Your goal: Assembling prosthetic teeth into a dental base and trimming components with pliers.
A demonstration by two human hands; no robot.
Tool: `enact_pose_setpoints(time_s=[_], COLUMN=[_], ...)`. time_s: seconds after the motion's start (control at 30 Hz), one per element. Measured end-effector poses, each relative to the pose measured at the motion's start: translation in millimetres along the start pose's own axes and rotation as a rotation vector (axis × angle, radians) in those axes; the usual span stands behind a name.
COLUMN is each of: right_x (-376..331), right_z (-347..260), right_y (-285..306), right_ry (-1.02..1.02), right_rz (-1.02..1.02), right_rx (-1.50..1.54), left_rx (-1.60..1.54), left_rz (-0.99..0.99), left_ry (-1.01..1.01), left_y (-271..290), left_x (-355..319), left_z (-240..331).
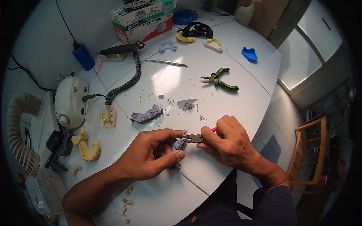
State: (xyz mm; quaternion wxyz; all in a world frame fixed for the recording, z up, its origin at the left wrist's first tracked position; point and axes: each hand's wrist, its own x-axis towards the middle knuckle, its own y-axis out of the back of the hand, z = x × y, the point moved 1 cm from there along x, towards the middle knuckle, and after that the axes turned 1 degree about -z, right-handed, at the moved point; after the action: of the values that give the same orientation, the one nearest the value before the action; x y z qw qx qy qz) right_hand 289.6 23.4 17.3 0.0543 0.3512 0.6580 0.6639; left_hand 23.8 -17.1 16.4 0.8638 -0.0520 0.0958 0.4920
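Observation:
My left hand [152, 153] grips a small grey-blue printed dental model [178, 144] between thumb and fingers, just above the white table [226, 56]. My right hand [230, 143] holds small red-handled cutting pliers [194, 138], whose dark jaws touch the top of that model. A second grey printed jaw model [146, 115] lies on the table beyond my left hand. A smaller grey printed piece [186, 104] lies further right, with small grey snipped bits scattered around it.
Green-and-black pliers [220, 79] and a thin metal knife [166, 62] lie farther back. Yellow plaster casts [88, 148] sit at the left, next to a white motor unit [71, 101] with a coiled cable [126, 84]. Cardboard boxes [143, 19] and blue trays [249, 54] stand at the far edge.

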Motion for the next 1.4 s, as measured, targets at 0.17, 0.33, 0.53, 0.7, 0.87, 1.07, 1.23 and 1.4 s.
enact_pose_setpoints(time_s=[0.17,0.33,0.53,0.7,0.87,1.07,1.23,1.4], right_x=[-0.8,-2.3,-3.9,-5.6,-5.6,-6.3,-5.4,-5.4], right_z=[1.4,2.9,3.5,4.2,4.4,4.2,4.1,3.5], right_y=[-1.3,-3.0,-3.6,-4.4,-4.3,-4.3,-3.8,-4.5], right_ry=[-0.001,0.003,0.014,0.004,0.007,0.003,0.01,0.012], right_rz=[-0.02,-0.033,-0.033,-0.032,-0.022,-0.024,-0.02,-0.017], right_rx=[0.044,0.041,0.049,0.058,0.064,0.069,0.06,0.062], left_rx=[0.001,-0.001,-0.012,-0.015,0.01,0.001,-0.023,-0.038], left_rz=[-0.01,-0.012,-0.01,-0.008,-0.003,0.0,0.015,0.019], left_ry=[-0.001,-0.004,0.016,0.039,0.042,0.039,0.012,0.004], left_y=[0.7,1.0,0.4,0.6,0.6,-0.1,-0.2,-0.7], left_x=[0.3,1.5,0.6,1.5,2.1,2.6,4.4,4.4], left_z=[1.0,2.5,-0.2,2.2,5.4,4.4,3.1,0.7])
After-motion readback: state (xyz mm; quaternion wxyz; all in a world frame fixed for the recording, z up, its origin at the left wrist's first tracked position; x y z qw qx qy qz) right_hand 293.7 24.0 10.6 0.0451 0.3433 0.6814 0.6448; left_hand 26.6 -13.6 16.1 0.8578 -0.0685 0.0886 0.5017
